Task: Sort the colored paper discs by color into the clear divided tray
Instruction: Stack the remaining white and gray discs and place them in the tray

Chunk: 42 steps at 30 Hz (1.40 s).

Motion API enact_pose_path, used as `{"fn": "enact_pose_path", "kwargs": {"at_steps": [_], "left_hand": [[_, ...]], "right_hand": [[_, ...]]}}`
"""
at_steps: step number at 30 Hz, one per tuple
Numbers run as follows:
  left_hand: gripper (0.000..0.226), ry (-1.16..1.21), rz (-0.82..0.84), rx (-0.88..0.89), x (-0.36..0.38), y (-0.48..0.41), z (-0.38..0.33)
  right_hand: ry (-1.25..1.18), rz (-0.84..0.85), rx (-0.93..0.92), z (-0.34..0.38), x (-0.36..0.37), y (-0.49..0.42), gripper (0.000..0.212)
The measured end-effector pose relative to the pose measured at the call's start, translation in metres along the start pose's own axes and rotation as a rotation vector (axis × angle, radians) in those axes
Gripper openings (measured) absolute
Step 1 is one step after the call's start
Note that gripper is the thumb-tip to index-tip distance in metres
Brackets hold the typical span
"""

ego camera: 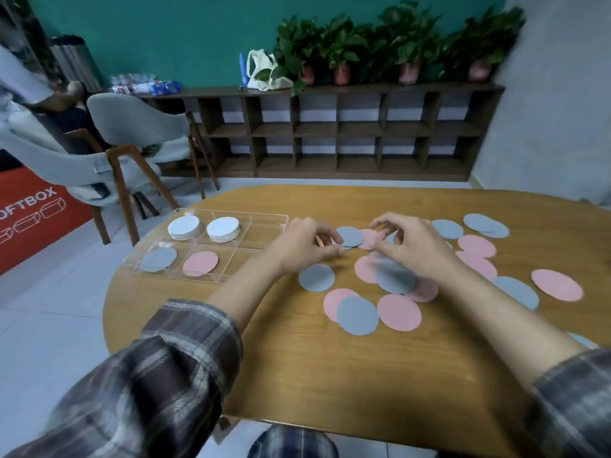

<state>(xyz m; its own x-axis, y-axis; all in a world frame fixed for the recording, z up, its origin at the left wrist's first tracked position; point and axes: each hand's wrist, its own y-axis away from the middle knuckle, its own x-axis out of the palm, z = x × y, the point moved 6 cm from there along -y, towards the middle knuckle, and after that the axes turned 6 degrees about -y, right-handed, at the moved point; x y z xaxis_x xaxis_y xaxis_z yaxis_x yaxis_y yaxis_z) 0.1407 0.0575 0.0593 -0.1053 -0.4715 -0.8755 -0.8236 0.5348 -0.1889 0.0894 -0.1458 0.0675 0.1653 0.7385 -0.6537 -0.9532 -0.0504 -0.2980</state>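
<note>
A clear divided tray (264, 226) lies at the table's left. It holds two white disc stacks (184, 227) in its far row, and a grey disc (158, 259) and a pink disc (200, 263) in its near row. Several loose pink and grey discs are spread over the table to the right. My left hand (305, 241) pinches the edge of a grey disc (350, 236) just right of the tray. My right hand (410, 242) hovers with curled fingers over overlapping pink (365, 269) and grey (395, 279) discs; its fingertips touch a pink disc (368, 238).
The oval wooden table (330, 375) ends close to the tray on the left. Grey chairs (132, 127) stand beyond that edge, with a person partly visible at far left. A dark shelf unit (330, 133) with potted plants lines the back wall.
</note>
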Motion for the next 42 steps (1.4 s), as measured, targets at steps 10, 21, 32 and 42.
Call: {"fn": "enact_pose_path", "kwargs": {"at_steps": [10, 21, 32, 42], "left_hand": [[0.059, 0.078, 0.016, 0.026, 0.090, -0.019, -0.039], [0.027, 0.287, -0.072, 0.030, 0.094, -0.025, -0.037], [0.023, 0.127, -0.114, 0.015, 0.070, -0.016, -0.023], [0.048, -0.054, 0.179, -0.205, 0.046, -0.002, 0.018]], "right_hand": [[0.171, -0.106, -0.022, -0.063, -0.014, 0.039, 0.028], [0.024, -0.111, -0.008, -0.075, -0.013, 0.042, 0.037], [-0.038, 0.005, -0.034, -0.073, -0.001, 0.048, 0.007], [-0.095, -0.040, -0.008, -0.077, -0.002, 0.049, 0.007]]}}
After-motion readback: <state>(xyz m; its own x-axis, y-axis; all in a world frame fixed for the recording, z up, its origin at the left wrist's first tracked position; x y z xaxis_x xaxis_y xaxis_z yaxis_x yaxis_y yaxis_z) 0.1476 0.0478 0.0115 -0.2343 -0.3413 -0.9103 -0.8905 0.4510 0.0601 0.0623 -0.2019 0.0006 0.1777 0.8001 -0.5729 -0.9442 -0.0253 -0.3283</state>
